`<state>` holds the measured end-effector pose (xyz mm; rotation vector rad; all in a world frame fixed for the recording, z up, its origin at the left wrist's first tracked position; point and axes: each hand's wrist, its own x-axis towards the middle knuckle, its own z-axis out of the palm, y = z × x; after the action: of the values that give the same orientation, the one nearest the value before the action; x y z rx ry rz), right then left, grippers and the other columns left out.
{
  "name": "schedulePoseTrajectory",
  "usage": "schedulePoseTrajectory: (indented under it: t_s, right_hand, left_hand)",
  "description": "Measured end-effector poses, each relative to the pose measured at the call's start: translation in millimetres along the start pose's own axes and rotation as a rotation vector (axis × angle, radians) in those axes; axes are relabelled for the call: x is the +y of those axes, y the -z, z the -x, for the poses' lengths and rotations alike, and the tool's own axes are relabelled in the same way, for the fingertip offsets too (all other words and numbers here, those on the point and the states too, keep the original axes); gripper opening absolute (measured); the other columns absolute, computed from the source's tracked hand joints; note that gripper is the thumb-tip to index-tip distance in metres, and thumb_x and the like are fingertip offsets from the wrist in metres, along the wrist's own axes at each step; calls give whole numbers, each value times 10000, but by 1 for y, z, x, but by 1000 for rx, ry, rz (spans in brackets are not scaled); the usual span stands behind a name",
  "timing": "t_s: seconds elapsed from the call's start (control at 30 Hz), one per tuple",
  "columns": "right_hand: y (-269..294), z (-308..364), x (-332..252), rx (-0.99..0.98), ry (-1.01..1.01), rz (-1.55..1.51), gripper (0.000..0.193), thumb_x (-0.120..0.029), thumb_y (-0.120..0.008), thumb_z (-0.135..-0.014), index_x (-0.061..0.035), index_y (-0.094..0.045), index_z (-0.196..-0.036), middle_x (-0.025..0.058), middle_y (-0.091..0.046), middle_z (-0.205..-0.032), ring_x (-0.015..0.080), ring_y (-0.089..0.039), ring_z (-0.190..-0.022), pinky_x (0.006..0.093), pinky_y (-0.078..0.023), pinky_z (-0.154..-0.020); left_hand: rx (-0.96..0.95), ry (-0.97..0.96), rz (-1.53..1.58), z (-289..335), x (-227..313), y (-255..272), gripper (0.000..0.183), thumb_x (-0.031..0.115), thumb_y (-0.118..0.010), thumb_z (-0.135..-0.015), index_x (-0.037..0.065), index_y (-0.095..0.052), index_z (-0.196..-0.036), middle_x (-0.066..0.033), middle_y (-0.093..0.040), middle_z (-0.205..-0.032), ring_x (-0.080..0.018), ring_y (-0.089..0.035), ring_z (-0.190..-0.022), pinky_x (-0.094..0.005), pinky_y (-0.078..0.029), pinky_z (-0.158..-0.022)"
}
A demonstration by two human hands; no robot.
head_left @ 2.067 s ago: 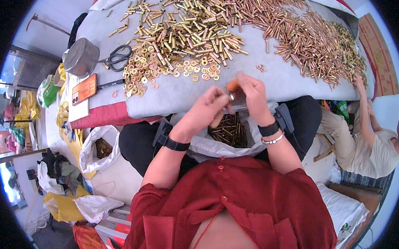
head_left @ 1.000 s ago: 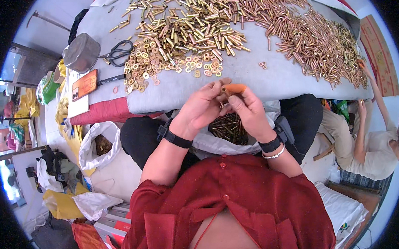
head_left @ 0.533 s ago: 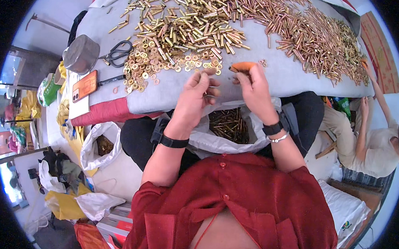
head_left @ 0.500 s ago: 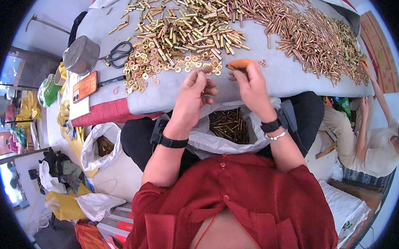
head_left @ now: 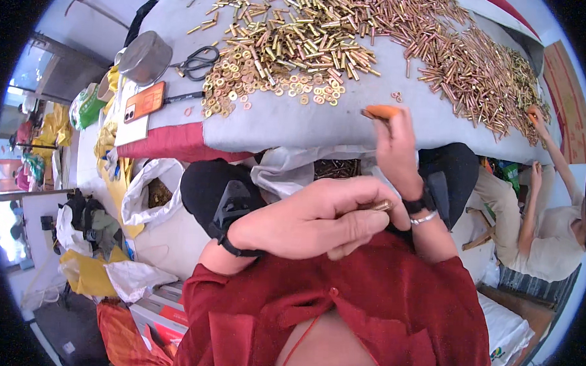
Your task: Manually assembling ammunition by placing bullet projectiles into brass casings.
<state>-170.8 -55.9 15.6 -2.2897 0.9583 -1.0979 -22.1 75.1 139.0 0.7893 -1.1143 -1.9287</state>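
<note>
Close in front of my chest, my left hand [head_left: 317, 216] is closed in a pinch. A small brass-coloured threaded bolt [head_left: 380, 205] pokes out between its thumb and forefinger; the rest of it is hidden by the fingers. My right hand [head_left: 397, 148] is raised just beyond, near the table edge, with an orange cover [head_left: 383, 111] on one finger. Its fingers are partly bent and apart, and I see nothing between them. Flat brass washers [head_left: 231, 94] and short metal sleeves [head_left: 304, 41] lie heaped on the grey-covered table [head_left: 295, 122] ahead.
Thin metal rods [head_left: 477, 80] spread over the table's right. Scissors [head_left: 197, 62], a metal pot [head_left: 145, 56] and an orange phone [head_left: 145, 102] are at its left. A white sack [head_left: 280, 173] with dark metal pieces lies between my knees. Another person's hand [head_left: 537, 120] works far right.
My left hand has come back toward my chest and turned, with the bolt showing in it. My right hand has shifted right and slightly back. The whole view has moved a little.
</note>
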Motion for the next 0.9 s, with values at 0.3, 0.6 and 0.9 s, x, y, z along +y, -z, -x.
schedulePoseTrajectory:
  t_s: [0.3, 0.6, 0.9]
  right_hand:
    - [34, 74, -13, -3, -322, -421, 175, 9, -521, -829, 10, -552, -1001, 124, -513, -941, 199, -551, -798, 270, -456, -692]
    - [39, 101, -18, 17, -268, -499, 162, 22, -529, -810, 16, -558, -970, 119, -500, -939, 205, -542, -784, 282, -454, -702]
    - [28, 130, 2, 24, -358, -383, 154, -22, -558, -808, -2, -590, -958, 121, -564, -959, 220, -552, -871, 300, -438, -774]
  left_hand:
    - [-509, -807, 258, 49, 32, -76, 132, 246, -488, -897, 116, -500, -877, -79, -595, -720, -140, -461, -434, -253, -334, -395]
    - [-106, -520, -217, 72, 58, -116, 174, 261, -512, -882, 185, -488, -1037, 27, -650, -914, -166, -539, -581, -279, -366, -602]
    - [154, -100, -1044, 0, 8, -143, 241, 108, -548, -784, 55, -552, -1019, -211, -593, -934, -290, -603, -847, -321, -477, -667]
